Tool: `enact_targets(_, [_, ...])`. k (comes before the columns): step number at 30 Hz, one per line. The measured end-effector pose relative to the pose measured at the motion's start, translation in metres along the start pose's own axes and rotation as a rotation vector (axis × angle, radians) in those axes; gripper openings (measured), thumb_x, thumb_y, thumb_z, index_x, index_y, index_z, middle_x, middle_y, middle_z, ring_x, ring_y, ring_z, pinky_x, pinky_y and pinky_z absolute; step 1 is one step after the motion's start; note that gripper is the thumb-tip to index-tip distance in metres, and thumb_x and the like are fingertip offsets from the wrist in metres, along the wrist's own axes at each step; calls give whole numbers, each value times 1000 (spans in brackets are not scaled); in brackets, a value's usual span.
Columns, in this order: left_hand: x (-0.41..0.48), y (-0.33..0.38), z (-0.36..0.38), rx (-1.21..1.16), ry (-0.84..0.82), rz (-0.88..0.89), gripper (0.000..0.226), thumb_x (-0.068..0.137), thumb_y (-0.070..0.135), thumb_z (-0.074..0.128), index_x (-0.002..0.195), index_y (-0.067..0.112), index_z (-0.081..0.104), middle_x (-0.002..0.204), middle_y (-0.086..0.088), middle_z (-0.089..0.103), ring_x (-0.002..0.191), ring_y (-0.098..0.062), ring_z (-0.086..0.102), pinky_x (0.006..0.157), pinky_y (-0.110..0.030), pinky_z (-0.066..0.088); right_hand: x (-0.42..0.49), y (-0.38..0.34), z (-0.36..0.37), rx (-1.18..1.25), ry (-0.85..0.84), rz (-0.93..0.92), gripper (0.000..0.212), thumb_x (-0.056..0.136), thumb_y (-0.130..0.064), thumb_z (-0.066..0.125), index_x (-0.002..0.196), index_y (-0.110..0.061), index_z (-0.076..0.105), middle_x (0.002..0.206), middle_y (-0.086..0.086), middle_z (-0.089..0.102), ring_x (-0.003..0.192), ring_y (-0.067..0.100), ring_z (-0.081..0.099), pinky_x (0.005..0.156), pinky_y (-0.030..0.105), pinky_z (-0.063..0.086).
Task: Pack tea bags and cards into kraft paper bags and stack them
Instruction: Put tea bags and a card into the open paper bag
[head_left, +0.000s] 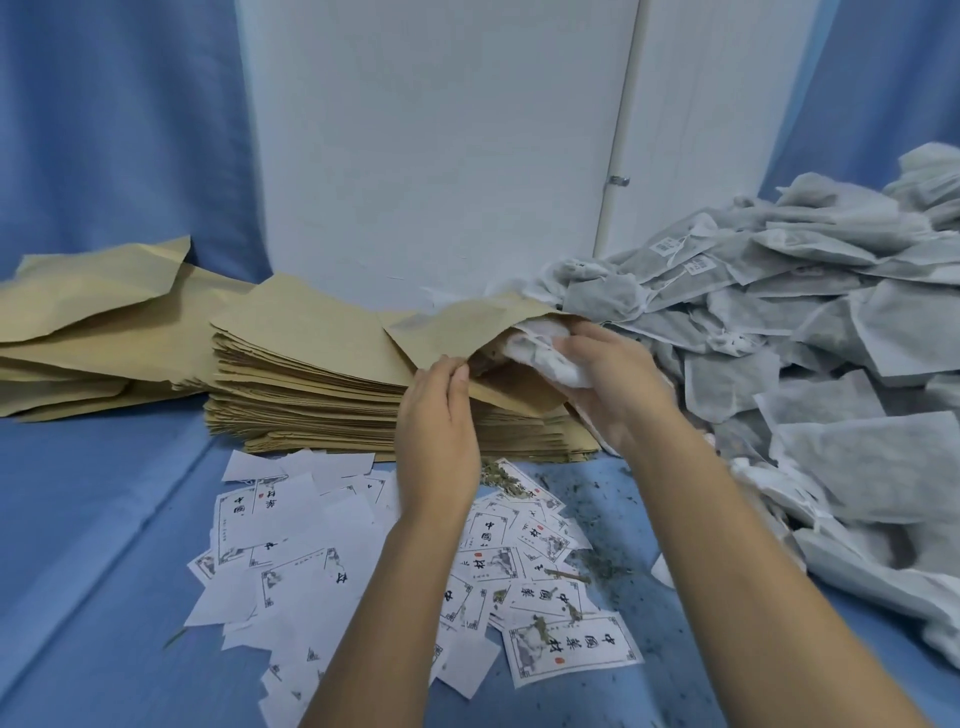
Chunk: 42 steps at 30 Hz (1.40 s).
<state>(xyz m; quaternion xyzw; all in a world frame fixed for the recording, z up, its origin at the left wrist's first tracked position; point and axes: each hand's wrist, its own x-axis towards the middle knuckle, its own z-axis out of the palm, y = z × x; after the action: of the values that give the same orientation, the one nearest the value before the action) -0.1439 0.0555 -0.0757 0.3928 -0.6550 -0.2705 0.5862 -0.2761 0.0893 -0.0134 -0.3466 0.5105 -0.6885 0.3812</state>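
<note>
- Below, seen from the person's own head, a blue cloth covered the work surface and hung behind it on both sides.
- At far left, a bag heap of rumpled kraft paper bags lay loosely piled on the cloth, some with corners lifted.
- Just right of it stood a bag stack, tall and fairly neat, made of flat kraft bags.
- Behind the stack, at centre, stood a white door.
- In front of the stack, cards lay scattered and overlapping, white with black Chinese characters and thin borders, some face down.
- The left hand reached over the cards to the top of the stack, thumb and fingertips pinching the near edge of one bag's mouth.
- That bag lay on top of the stack, its upper flap lifted so the mouth gaped toward the right.
- A bunch of white tea bags sat at the mouth, partly inside it.
- The right hand gripped that bunch, fingers curled round it, the back of the hand facing the camera.
- Dry green crumbs and a few stems dotted the cloth and some cards below the right forearm.
- At far right, a tea bag pile of grey-white sachets, a few with small tags, rose high and spilled down toward the near edge.
</note>
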Motion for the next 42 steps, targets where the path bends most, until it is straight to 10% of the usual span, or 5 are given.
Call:
enact_targets(8, [-7, 12, 5, 40, 117, 87, 32, 101, 24, 39, 116, 11, 64, 113, 0, 66, 123, -29, 51, 93, -43, 46, 36, 2, 44, 163, 238, 88, 33, 93, 5, 47, 125, 4, 52, 114, 15, 62, 89, 24, 60, 90, 37, 53])
enact_targets(15, [-7, 14, 5, 61, 126, 32, 32, 101, 29, 37, 116, 18, 63, 111, 4, 65, 122, -24, 51, 82, -35, 46, 39, -4, 49, -1109, 80, -87, 38, 101, -13, 31, 129, 2, 52, 132, 20, 53, 122, 33, 49, 95, 35, 40])
enact_targets(21, [-3, 11, 1, 51, 89, 30, 31, 102, 30, 35, 112, 20, 63, 100, 9, 62, 108, -17, 55, 71, -26, 39, 27, -3, 30, -1418, 104, -232, 37, 101, -22, 25, 107, -4, 57, 118, 21, 59, 104, 34, 53, 73, 34, 33])
enact_targets(31, [-3, 8, 1, 30, 86, 45, 31, 102, 30, 36, 113, 19, 63, 98, 13, 60, 102, -13, 55, 76, -23, 40, 16, 1, 26, -825, 73, -41, 30, 83, -10, 44, 104, 6, 59, 100, 22, 65, 97, 40, 62, 86, 47, 50])
enact_targets(42, [-5, 3, -1, 127, 153, 67, 26, 101, 33, 34, 95, 23, 57, 64, 14, 43, 65, -7, 42, 54, -12, 30, 47, 15, 44, -1480, 184, -249, 27, 97, -19, 47, 122, -15, 54, 122, 10, 56, 110, 30, 55, 75, 33, 39])
